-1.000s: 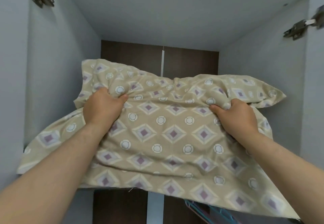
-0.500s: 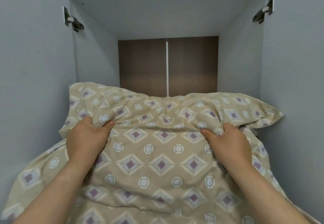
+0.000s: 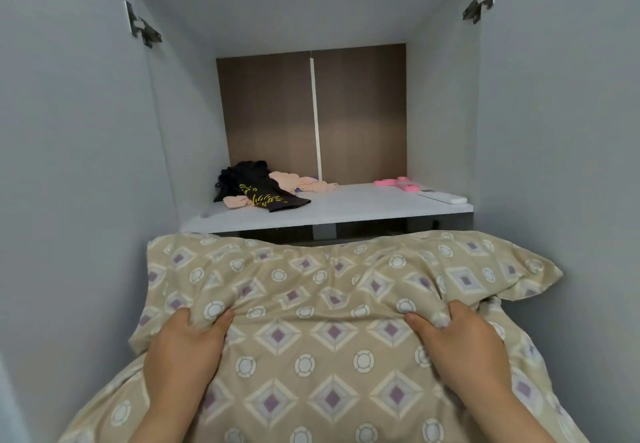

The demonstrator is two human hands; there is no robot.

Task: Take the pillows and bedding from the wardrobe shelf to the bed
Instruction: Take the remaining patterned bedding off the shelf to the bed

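Only the person's two forearms and hands show, entering from the bottom edge. Both forearms are bare, with no sleeve reaching into view. The left hand [image 3: 183,349] wears no glove, ring or watch, and neither does the right hand [image 3: 460,342] (its wrist is equally plain). The visible thumbnails look short and unpainted, though the fingertips are mostly hidden.

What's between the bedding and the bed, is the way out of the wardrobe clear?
Nothing visible blocks it. Both hands, left and right, grip the bedding, which is below the shelf edge, between the open doors. The bed is out of view.
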